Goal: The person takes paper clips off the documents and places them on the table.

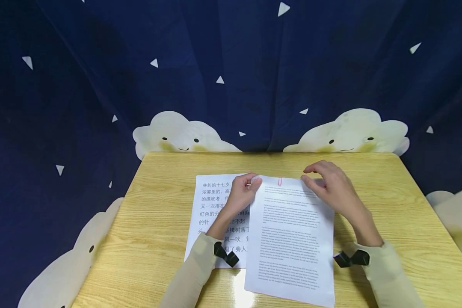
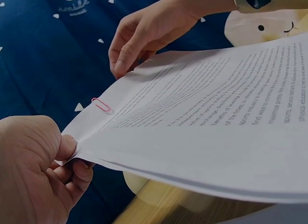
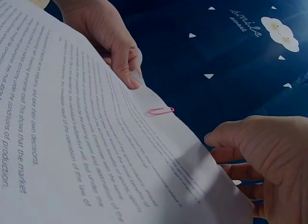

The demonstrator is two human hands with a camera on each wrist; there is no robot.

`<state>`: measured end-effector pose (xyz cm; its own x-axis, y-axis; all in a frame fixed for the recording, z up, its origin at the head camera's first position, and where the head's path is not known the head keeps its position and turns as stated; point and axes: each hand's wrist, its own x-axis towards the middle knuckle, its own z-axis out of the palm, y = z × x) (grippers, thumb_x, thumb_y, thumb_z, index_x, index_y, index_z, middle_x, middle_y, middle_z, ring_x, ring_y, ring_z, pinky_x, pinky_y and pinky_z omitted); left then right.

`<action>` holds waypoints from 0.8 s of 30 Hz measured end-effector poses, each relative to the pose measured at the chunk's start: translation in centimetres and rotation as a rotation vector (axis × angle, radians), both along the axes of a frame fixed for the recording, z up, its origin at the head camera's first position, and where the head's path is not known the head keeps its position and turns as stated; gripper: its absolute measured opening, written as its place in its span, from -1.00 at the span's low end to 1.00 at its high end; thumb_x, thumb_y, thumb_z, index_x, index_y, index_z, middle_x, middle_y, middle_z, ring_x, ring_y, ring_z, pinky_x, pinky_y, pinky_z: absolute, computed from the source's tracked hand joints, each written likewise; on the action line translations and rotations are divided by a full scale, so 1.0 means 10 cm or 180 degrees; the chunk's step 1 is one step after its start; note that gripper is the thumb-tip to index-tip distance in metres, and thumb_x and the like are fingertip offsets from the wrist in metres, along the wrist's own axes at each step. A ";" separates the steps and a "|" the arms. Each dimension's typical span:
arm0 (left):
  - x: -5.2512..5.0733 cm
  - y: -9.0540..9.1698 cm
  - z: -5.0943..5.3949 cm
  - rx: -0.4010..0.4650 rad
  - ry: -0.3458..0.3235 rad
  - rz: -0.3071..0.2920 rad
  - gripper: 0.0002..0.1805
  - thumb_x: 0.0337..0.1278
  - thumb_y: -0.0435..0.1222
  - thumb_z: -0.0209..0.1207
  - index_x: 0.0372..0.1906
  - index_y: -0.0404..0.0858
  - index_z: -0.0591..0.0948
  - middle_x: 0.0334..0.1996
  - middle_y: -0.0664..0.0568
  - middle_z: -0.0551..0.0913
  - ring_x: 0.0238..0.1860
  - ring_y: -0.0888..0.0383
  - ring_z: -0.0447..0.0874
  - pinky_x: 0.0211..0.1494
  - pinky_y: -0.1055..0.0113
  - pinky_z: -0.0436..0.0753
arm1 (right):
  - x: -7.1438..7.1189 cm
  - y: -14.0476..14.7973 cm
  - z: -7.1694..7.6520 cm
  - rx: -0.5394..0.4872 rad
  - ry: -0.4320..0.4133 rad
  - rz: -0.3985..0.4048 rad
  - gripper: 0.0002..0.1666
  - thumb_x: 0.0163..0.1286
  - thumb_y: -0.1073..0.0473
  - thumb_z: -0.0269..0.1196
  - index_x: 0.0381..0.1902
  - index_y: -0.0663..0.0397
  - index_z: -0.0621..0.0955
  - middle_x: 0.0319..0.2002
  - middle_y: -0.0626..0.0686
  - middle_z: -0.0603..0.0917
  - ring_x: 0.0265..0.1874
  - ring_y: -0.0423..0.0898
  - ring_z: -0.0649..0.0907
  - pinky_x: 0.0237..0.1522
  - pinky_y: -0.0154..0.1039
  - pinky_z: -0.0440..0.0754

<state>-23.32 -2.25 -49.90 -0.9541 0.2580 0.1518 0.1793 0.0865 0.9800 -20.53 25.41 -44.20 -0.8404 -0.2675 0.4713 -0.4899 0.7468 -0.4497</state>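
My left hand (image 1: 243, 191) pinches the top left corner of the printed sheets of paper (image 1: 288, 239) between thumb and fingers. A pink paper clip (image 2: 101, 105) sits on their top edge, between my two hands. The sheets carry small English print and are raised, tilted toward me. At the top right corner is my right hand (image 1: 333, 188), its thumb and fingers apart and loosely bent. In the right wrist view, the thumb of that right hand (image 3: 274, 161) stands off the paper edge, and some fingertips are partly hidden by the sheets.
Beneath my left forearm, another sheet with large Chinese characters (image 1: 211, 214) lies on the wooden table (image 1: 158, 205). Behind the table hangs a dark blue curtain (image 1: 215, 51) with white triangles and clouds. Each wrist wears a black device, like the left wrist device (image 1: 226, 255).
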 end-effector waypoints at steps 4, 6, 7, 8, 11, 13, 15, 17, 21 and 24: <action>0.00 0.00 -0.01 -0.0027 0.0058 -0.0052 -0.77 0.57 -0.32 0.12 -0.06 -0.36 0.75 -0.34 -0.16 0.78 -0.52 0.19 0.73 -0.44 0.36 0.69 | -0.01 -0.04 -0.02 0.0027 0.0177 0.0049 -0.82 0.34 0.21 0.46 -0.15 0.14 0.72 -0.09 0.13 0.73 -0.06 0.13 0.60 0.00 0.08 0.47; 0.00 0.00 -0.01 -0.0046 0.0088 -0.0066 -0.77 0.57 -0.32 0.12 -0.06 -0.36 0.75 -0.34 -0.13 0.78 -0.52 0.19 0.73 -0.44 0.36 0.69 | -0.01 -0.06 -0.04 0.0015 0.0284 0.0084 -0.83 0.30 0.24 0.48 -0.18 0.13 0.72 -0.09 0.14 0.73 -0.07 0.14 0.59 -0.03 0.06 0.45; 0.00 0.00 0.00 -0.0046 0.0094 -0.0073 -0.77 0.57 -0.32 0.12 -0.06 -0.36 0.75 -0.34 -0.13 0.78 -0.51 0.19 0.74 -0.43 0.35 0.69 | -0.02 -0.07 -0.05 0.0015 0.0332 0.0096 -0.83 0.29 0.24 0.49 -0.20 0.12 0.72 -0.09 0.14 0.73 -0.07 0.15 0.59 -0.04 0.07 0.44; 0.00 0.00 0.00 -0.0047 0.0096 -0.0070 -0.77 0.57 -0.32 0.12 -0.06 -0.35 0.75 -0.34 -0.13 0.78 -0.51 0.19 0.74 -0.44 0.35 0.69 | -0.02 -0.08 -0.06 0.0011 0.0364 0.0107 -0.84 0.28 0.25 0.49 -0.21 0.12 0.72 -0.09 0.14 0.72 -0.06 0.16 0.58 -0.03 0.08 0.44; 0.00 0.01 0.00 -0.0032 0.0078 -0.0074 -0.77 0.56 -0.33 0.13 -0.04 -0.36 0.75 -0.33 -0.15 0.78 -0.51 0.19 0.74 -0.43 0.33 0.71 | -0.02 -0.12 -0.09 0.0010 0.0398 0.0135 -0.84 0.27 0.26 0.50 -0.23 0.12 0.72 -0.07 0.16 0.71 -0.01 0.20 0.56 0.01 0.13 0.43; 0.01 0.01 0.01 -0.0018 0.0059 -0.0083 -0.77 0.56 -0.34 0.13 -0.04 -0.39 0.74 -0.31 -0.16 0.78 -0.50 0.20 0.74 -0.42 0.32 0.72 | -0.02 -0.15 -0.10 0.0020 0.0393 0.0142 -0.86 0.28 0.28 0.49 -0.23 0.12 0.73 -0.06 0.16 0.70 0.02 0.21 0.55 0.05 0.17 0.41; 0.02 0.02 0.01 0.0003 0.0029 -0.0099 -0.78 0.55 -0.35 0.13 -0.03 -0.40 0.73 -0.29 -0.18 0.77 -0.49 0.20 0.75 -0.41 0.31 0.73 | -0.01 -0.19 -0.11 0.0018 0.0401 0.0172 -0.87 0.29 0.29 0.48 -0.24 0.12 0.73 -0.05 0.17 0.69 0.03 0.21 0.53 0.09 0.17 0.40; 0.03 0.03 0.02 0.0005 0.0016 -0.0111 -0.78 0.54 -0.36 0.14 -0.03 -0.41 0.73 -0.29 -0.19 0.77 -0.48 0.20 0.75 -0.40 0.29 0.74 | -0.01 -0.21 -0.13 0.0003 0.0429 0.0214 -0.88 0.29 0.30 0.48 -0.25 0.11 0.73 -0.05 0.16 0.69 0.02 0.21 0.53 0.10 0.17 0.40; 0.05 0.05 0.03 0.0016 -0.0014 -0.0149 -0.79 0.53 -0.37 0.14 -0.02 -0.40 0.72 -0.29 -0.20 0.76 -0.49 0.19 0.75 -0.41 0.27 0.74 | -0.01 -0.26 -0.16 -0.0042 0.0447 0.0312 -0.90 0.29 0.31 0.48 -0.26 0.10 0.74 -0.05 0.15 0.69 0.02 0.19 0.54 0.11 0.15 0.40; 0.06 0.07 0.04 0.0033 -0.0019 -0.0194 -0.79 0.54 -0.37 0.14 -0.01 -0.40 0.71 -0.29 -0.21 0.77 -0.50 0.18 0.75 -0.43 0.28 0.74 | 0.00 -0.27 -0.18 -0.0066 0.0429 0.0334 -0.90 0.30 0.32 0.47 -0.26 0.09 0.74 -0.04 0.13 0.69 0.03 0.18 0.53 0.13 0.14 0.39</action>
<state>-22.71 -1.59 -49.48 -0.9376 0.3141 0.1491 0.1781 0.0656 0.9818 -20.56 22.66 -45.95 -0.7371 -0.3395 0.5843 -0.6217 0.6796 -0.3894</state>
